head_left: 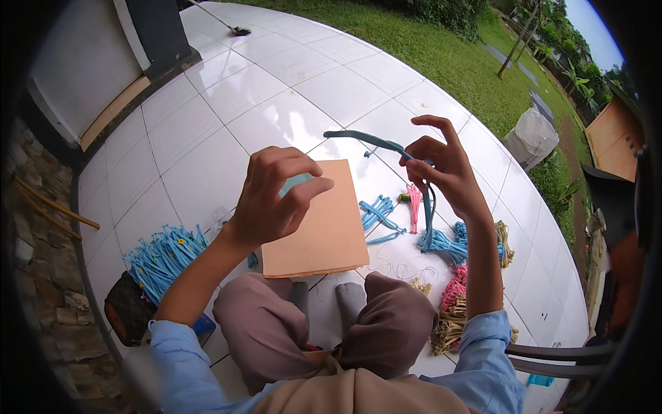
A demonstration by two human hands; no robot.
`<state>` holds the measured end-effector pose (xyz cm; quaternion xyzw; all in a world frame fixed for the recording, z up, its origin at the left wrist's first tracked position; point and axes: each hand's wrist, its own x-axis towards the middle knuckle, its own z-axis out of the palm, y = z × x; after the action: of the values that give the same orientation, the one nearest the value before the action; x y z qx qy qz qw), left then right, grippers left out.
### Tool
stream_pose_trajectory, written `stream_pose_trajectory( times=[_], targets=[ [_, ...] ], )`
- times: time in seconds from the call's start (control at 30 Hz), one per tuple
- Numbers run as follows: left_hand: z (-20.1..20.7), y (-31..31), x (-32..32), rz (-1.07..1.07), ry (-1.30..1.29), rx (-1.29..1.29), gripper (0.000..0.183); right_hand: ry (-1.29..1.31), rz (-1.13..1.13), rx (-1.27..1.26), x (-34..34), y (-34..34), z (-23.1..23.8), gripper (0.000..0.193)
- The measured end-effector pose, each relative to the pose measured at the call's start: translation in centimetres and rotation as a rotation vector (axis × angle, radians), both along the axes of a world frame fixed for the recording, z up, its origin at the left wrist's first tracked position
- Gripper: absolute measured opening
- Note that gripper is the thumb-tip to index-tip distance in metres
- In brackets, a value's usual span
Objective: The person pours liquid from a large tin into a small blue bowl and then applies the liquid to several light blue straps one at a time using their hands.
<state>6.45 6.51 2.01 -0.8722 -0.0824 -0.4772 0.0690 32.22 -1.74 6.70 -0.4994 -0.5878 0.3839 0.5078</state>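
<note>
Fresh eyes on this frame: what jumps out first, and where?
First, the teal-blue cord pinched in the right hand, one end stretching out toward the side of the raised left hand. Then the peach-coloured board in front of the folded legs, and the thick light-blue bundle on the tiled floor at left.

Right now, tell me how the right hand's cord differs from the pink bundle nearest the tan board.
The cord is dark blue, the bundle pink. The cord is held up in the right hand; the bundle lies on the tiled floor. The cord curves; the bundle lies nearly straight. Both look elongated.
</note>
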Motion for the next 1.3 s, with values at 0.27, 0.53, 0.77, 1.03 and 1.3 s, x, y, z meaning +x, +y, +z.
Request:
stream_pose_trajectory(
  times=[0.27, 0.53, 0.77, 1.03, 1.3],
  targets=[
    [2.4, -1.0, 2.9, 0.108, 0.149, 0.503, 0.032, 0.412, 0.097, -0.089, -6.7, 2.7, 3.6, 0.052],
    [9.1, -0.4, 1.8, -0.013, 0.073, 0.172, 0.016, 0.420, 0.165, 0.030, -6.7, 2.1, 4.1, 0.054],
    [8.6, -4.7, 2.5, 0.122, 0.171, -0.459, 0.019, 0.516, 0.223, 0.364, -7.6, -3.1, 3.6, 0.066],
    [7.3, -9.1, 2.5, 0.063, 0.116, -0.764, 0.024, 0.686, 0.152, 0.394, -9.2, -4.7, 2.1, 0.050],
    [5.2, -7.1, 3.7, -0.037, -0.341, -0.752, 0.037, 0.594, -0.286, 0.391, -12.3, -3.6, 0.0, 0.034]
  ],
)
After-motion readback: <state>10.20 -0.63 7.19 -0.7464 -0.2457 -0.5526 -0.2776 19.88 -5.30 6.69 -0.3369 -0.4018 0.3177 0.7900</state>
